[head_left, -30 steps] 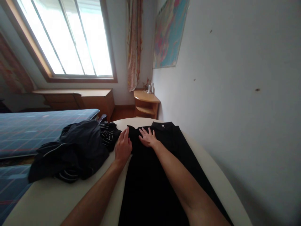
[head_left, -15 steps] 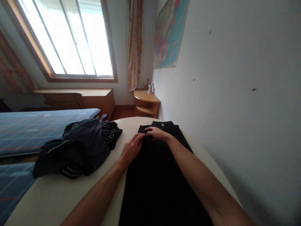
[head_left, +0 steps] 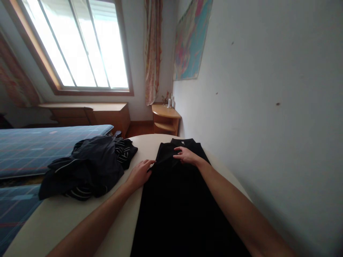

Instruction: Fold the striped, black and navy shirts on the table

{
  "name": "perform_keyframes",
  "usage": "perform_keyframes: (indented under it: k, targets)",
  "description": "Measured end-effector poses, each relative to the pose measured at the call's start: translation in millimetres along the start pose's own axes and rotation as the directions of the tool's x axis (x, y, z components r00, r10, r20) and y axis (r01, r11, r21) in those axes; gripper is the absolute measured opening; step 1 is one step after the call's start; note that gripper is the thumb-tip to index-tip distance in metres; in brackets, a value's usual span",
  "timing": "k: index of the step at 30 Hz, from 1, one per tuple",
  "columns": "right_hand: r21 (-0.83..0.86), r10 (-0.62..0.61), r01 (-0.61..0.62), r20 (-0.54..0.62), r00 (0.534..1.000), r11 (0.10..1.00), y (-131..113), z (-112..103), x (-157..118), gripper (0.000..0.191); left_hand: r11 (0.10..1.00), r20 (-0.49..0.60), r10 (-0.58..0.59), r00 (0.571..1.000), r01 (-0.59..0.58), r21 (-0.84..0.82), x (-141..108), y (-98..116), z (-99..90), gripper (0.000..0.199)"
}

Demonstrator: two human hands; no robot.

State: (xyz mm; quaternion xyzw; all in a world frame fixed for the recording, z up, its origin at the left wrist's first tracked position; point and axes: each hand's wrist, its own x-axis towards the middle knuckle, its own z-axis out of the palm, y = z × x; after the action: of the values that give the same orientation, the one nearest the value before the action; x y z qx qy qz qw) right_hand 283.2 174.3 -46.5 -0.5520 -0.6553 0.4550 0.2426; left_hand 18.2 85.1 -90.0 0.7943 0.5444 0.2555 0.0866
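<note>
A black garment [head_left: 182, 207] lies flat and lengthwise on a cream round-edged table [head_left: 64, 228], its collar with a small pale label at the far end. At the garment's left edge, my left hand [head_left: 139, 175] has its thumb and fingertips against the cloth, apparently pinching it. My right hand [head_left: 186, 156] rests over the upper part just below the collar, fingers spread and holding nothing.
A dark crumpled pile of clothes with white stripes [head_left: 93, 167] lies on the table's left side. Beside it is a blue plaid mattress [head_left: 53, 142]. A white wall [head_left: 268, 142] runs close along the right. A corner shelf [head_left: 166, 111] stands beyond the table.
My hands were together at the garment's upper part. My left hand has moved left and nearer to its side edge; my right hand has let go and shifted slightly right, leaving the cloth flatter.
</note>
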Motion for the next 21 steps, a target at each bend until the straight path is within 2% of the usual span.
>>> perform_keyframes:
  k: [4,6,8,15,21]
  targets:
    - [-0.333,-0.059,0.048,-0.025,0.998,0.942,1,-1,0,0.045,0.993,-0.031,0.109,0.994,-0.110,-0.033,-8,0,-2.4,0.037]
    - [-0.444,-0.078,0.057,-0.029,0.997,0.894,0,0,1,0.041,0.987,-0.040,0.159,0.987,-0.159,-0.014,-10,2,-2.2,0.035]
    - [-0.503,-0.087,0.058,-0.036,0.996,0.862,0,0,3,0.039,0.987,-0.045,0.161,0.986,-0.161,0.012,-11,3,-1.6,0.034]
    - [-0.536,-0.165,0.083,-0.106,0.981,0.840,1,11,20,0.033,0.998,-0.061,0.069,0.996,-0.069,0.006,-10,3,1.1,0.028]
    - [-0.514,-0.222,0.113,-0.155,0.963,0.850,-5,35,52,0.045,0.999,-0.079,0.043,0.996,-0.045,-0.028,-10,3,3.4,0.027]
